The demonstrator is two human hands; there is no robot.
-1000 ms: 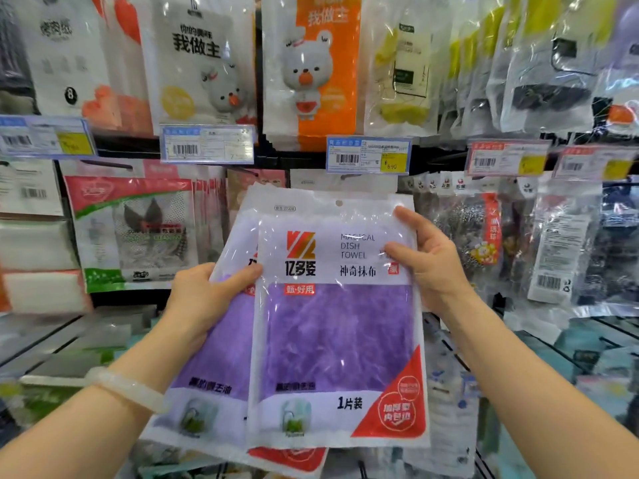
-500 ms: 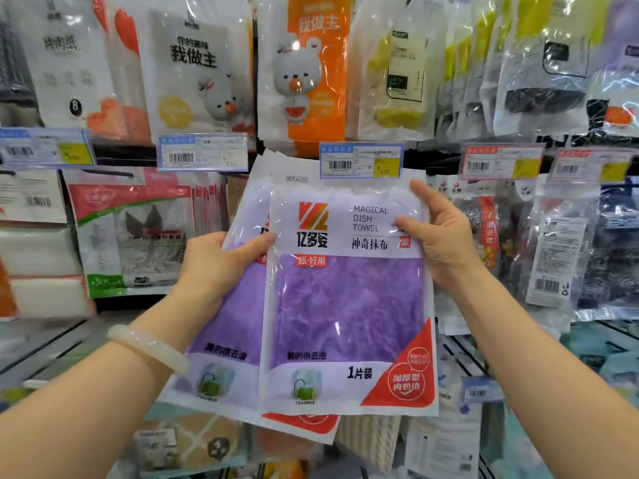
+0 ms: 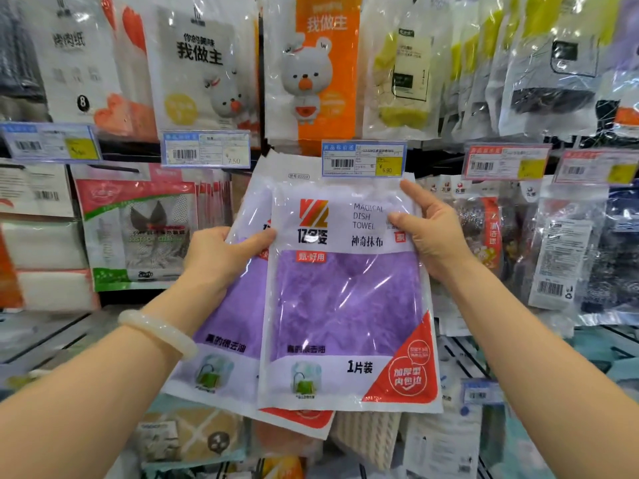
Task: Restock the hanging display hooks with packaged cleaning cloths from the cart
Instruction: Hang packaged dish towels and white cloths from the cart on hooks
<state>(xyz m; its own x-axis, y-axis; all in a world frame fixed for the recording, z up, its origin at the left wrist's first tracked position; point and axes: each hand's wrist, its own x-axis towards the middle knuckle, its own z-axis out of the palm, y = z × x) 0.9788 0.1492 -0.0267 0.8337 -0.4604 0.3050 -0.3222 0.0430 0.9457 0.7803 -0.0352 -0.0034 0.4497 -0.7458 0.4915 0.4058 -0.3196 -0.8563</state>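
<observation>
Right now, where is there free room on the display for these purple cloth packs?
The only gap shows behind the purple dish towel packs, under the blue price tag, between the red-green packs and scrubber packs. Upper rows are packed. Left hand and right hand each hold packs.

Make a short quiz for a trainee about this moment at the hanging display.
1. True or false: the left hand grips the purple dish towel packs.
2. How many purple packs are held? A) one B) at least two
3. Fill in: the packs' top edge sits just behind the blue ____.

Key: 1 true; 2 B; 3 price tag. The right hand grips the front pack's right edge.
</observation>
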